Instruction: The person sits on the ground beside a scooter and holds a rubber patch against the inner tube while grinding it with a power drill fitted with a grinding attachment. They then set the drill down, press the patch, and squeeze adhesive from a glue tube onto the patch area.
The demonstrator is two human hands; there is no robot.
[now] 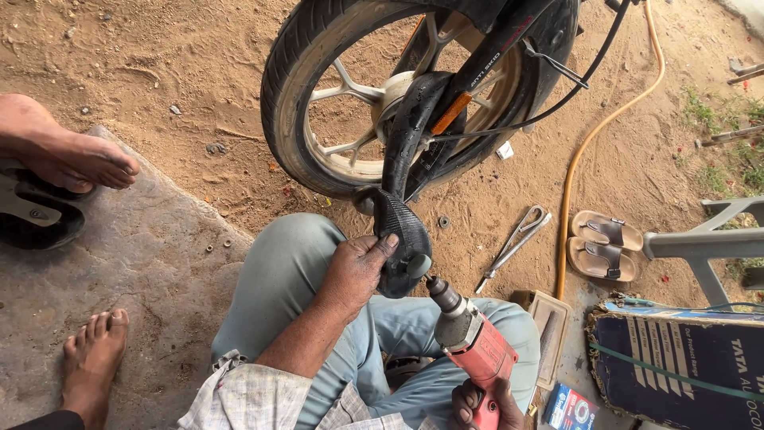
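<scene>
A: Item one, the left hand [356,269]?

B: It is gripping a folded black inner tube [402,239], fingers wrapped round it, thumb pressing on top. The tube is trailing up from that hand into the motorcycle wheel [318,119] just beyond.

A: Item two, the right hand [480,404]?

B: It is closing round the handle of a red power tool [475,344]. The tool's round head is touching the tube just right of the left hand.

A: Surroundings?

B: Metal tyre levers [516,241] are lying on the sand beyond the right hand; an orange hose [589,143] is running past them. A pair of brown sandals [605,245] is sitting farther right. Another person's bare feet [94,360] are resting well left of the left hand.
</scene>
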